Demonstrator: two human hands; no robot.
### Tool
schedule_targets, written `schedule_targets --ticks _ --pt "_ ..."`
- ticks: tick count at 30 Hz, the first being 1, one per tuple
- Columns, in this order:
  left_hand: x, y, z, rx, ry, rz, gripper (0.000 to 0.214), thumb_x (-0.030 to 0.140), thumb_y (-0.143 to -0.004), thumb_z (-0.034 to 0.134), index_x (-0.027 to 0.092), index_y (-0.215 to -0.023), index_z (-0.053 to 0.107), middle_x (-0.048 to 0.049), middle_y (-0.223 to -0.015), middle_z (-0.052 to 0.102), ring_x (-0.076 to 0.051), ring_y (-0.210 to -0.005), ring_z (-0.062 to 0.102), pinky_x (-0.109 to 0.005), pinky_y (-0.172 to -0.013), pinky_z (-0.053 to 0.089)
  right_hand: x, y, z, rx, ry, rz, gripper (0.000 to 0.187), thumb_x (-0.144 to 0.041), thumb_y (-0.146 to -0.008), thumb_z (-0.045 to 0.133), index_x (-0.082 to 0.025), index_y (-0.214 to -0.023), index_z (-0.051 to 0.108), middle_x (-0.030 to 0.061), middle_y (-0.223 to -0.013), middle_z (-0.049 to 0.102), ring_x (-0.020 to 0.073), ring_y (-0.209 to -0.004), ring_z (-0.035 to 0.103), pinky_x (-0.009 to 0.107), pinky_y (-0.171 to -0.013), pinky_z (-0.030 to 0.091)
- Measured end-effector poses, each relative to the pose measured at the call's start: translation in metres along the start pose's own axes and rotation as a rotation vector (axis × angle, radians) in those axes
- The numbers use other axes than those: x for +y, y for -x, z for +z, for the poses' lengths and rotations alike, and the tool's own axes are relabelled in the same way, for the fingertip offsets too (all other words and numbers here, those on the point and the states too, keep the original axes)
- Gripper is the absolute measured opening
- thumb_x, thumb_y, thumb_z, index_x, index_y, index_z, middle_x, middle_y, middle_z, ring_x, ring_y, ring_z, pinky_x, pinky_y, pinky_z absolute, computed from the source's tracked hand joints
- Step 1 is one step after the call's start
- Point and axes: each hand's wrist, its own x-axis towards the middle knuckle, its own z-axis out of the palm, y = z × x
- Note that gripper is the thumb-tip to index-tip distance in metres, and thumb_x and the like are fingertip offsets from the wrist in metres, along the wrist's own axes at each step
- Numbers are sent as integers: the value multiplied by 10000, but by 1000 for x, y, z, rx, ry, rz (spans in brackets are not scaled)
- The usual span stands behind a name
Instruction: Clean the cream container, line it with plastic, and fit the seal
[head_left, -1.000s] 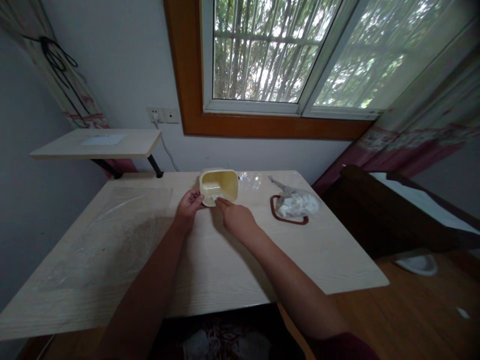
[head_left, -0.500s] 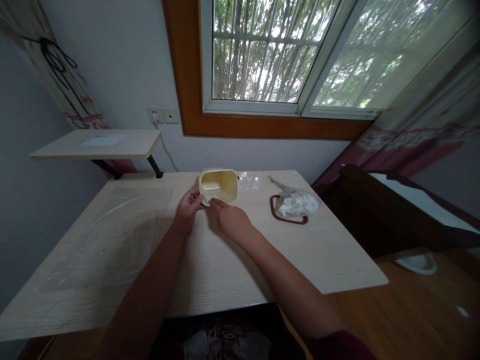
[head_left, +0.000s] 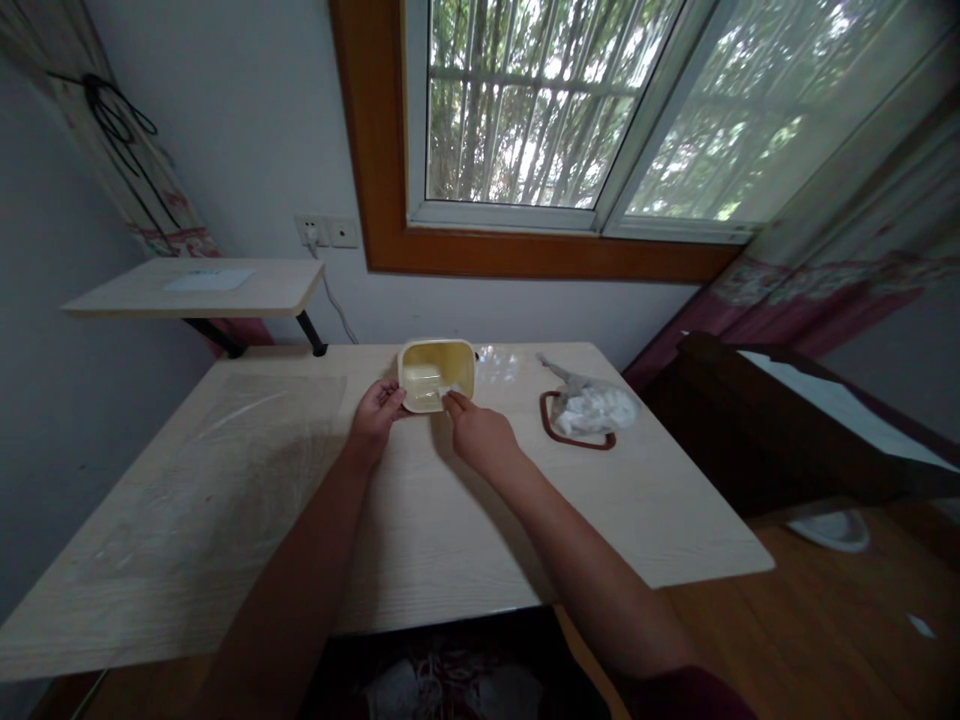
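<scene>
A pale yellow plastic container (head_left: 459, 362) with rounded corners sits near the table's back edge, its open side tipped towards me. My left hand (head_left: 375, 412) is closed on its lower left rim, thumb in front. At the lower right part of the rim, the fingers of my right hand (head_left: 474, 425) are pinched on a small white piece (head_left: 448, 389) that looks like tissue. It presses against the rim and partly covers the inside. The fingertips hide most of this piece.
To the right lies a clear bag of white stuff (head_left: 596, 408) across a brown handle-like loop (head_left: 551, 425). A transparent plastic sheet (head_left: 225, 470) covers the left of the table (head_left: 450, 560). A raised shelf (head_left: 270, 285) on black legs stands at the back left.
My right hand has slid rightwards along the container's lower rim with the white piece. My left hand and the container have stayed in place.
</scene>
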Motion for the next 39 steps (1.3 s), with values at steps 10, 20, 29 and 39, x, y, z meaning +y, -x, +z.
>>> schedule_targets --ticks 10,20,29,39 --pt "-6 -2 -6 10 -36 12 377 431 -745 798 171 -929 598 -21 -887 640 -143 -779 648 -276 -680 589 -21 1 5 45 -141 -158 616 -191 -933 384 -206 -1547 348 123 -1605 389 264 -1150 676 392 -889 581" --pt "-1 1 -2 8 -38 3 372 423 -758 792 171 -949 596 -25 -892 651 -161 -801 671 -327 -727 606 5 1 3 29 -1 8 578 -143 -932 340 -173 -1504 416 167 -1586 404 294 -1038 719 446 -811 598" --pt "0 2 -3 -1 -33 -13 395 427 -732 812 169 -935 593 -13 -872 634 -133 -773 640 -264 -678 588 -29 3 4 6 -110 -103 641 -212 -931 380 -175 -1567 307 138 -1639 314 273 -1158 670 393 -889 584" --pt "-1 1 -2 -1 -67 3 397 437 -737 803 169 -934 587 -17 -886 630 -152 -792 651 -300 -696 592 -6 10 1 21 -56 -58 612 -179 -925 391 -207 -1536 374 122 -1604 391 277 -1102 698 423 -862 589"
